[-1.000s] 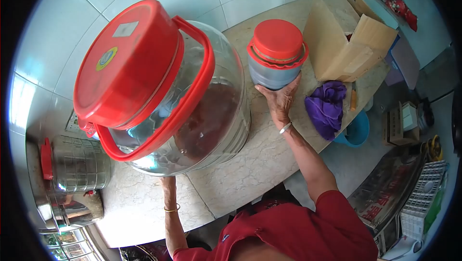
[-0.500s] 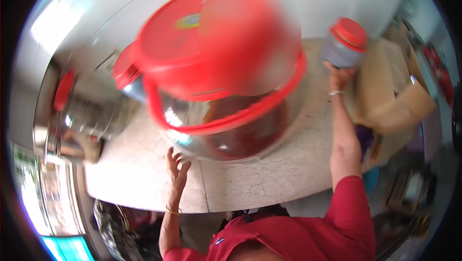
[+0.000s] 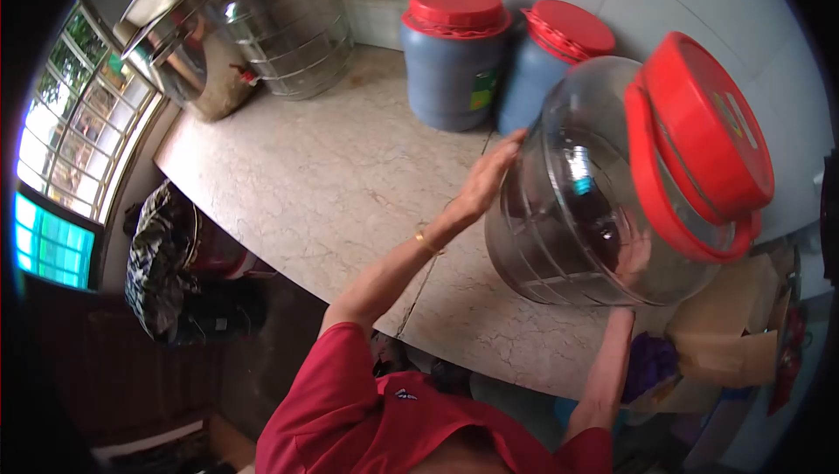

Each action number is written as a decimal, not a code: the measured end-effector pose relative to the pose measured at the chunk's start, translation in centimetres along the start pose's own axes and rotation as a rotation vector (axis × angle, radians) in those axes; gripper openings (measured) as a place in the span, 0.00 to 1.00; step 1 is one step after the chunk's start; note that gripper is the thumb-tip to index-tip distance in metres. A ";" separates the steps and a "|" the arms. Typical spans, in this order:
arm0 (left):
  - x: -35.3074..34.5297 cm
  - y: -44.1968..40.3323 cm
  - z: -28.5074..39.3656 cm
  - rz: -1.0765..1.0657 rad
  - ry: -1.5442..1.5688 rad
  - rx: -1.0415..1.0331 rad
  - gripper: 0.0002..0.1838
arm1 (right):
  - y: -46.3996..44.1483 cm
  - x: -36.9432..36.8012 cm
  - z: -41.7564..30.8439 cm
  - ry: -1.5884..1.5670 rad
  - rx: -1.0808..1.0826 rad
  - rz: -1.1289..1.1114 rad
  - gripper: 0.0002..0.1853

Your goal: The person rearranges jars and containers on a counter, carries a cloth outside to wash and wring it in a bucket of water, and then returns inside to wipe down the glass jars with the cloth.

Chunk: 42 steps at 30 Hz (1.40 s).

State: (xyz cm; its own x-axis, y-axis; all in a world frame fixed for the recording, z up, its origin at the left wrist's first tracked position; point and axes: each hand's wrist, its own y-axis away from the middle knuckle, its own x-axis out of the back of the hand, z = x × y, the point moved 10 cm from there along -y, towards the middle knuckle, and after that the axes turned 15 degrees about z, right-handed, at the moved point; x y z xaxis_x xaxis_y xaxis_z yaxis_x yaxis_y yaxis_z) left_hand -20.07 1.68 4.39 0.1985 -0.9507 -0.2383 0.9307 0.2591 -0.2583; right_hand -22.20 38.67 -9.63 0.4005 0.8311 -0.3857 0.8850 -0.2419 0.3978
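A large clear jar [image 3: 559, 212] with dark contents, a red lid and a red handle stands on the marble-patterned counter [image 3: 288, 177]. Against its left side rests my left hand [image 3: 491, 179], fingers extended along the glass. My right hand [image 3: 634, 251] shows through the glass at the jar's lower right, its fingers spread. Behind the jar are two blue-grey containers with red lids, one upright at the left [image 3: 450, 63] and another [image 3: 529, 76] partly hidden by the large jar.
At the back left stand another clear jar [image 3: 297, 37] and a metal pot [image 3: 205, 81]. A cardboard box [image 3: 725, 325] and purple cloth [image 3: 648, 365] lie at the right. The counter's front edge curves past a barred window [image 3: 70, 124] and camouflage-patterned fabric [image 3: 153, 264].
The view has swung left. My right hand has let go of the small red-lidded container and is now at the large jar. My left hand has moved up to the jar's left side.
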 end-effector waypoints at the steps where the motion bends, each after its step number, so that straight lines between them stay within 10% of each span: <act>1: -1.0 -0.3 0.0 -0.024 0.073 -0.040 0.34 | 0.0 -0.9 -0.2 -0.023 -0.031 -0.033 0.31; 7: -0.5 0.9 0.4 -0.059 0.185 0.306 0.35 | 1.9 -2.1 0.5 -0.116 -0.099 -0.291 0.31; 9: 1.3 1.4 0.7 -0.039 0.211 0.281 0.34 | 9.8 -8.3 0.7 -0.228 -0.149 -0.839 0.30; 17: 15.6 4.3 8.2 0.286 -0.119 -0.005 0.28 | 14.2 -15.8 7.9 -0.109 0.015 -0.450 0.28; 30: 41.7 9.3 10.4 0.739 -0.324 -0.202 0.23 | 12.5 -41.6 19.7 -0.007 0.118 -0.527 0.29; 36: 45.7 4.0 10.3 0.712 -0.366 -0.443 0.21 | 13.3 -47.3 19.6 -0.007 -0.026 -0.358 0.27; 38: 44.7 3.2 11.1 0.625 -0.397 -0.695 0.20 | 11.6 -48.3 19.4 0.226 0.252 -0.416 0.25; 40: 44.6 7.9 10.9 0.801 -1.269 -0.424 0.13 | 12.4 -46.6 16.6 0.388 0.389 -0.407 0.23; 42: 39.7 13.5 12.9 1.048 -1.011 -0.556 0.09 | 12.5 -43.6 14.5 0.313 0.519 -0.302 0.16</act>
State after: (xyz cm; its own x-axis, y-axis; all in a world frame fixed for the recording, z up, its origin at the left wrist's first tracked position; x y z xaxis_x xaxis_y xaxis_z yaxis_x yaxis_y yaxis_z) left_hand 4.30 -34.80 3.52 0.9922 0.0320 0.1204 0.0685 0.6670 -0.7419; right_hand -25.17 -7.84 0.10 0.0988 0.9870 -0.1268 0.9779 -0.1199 -0.1710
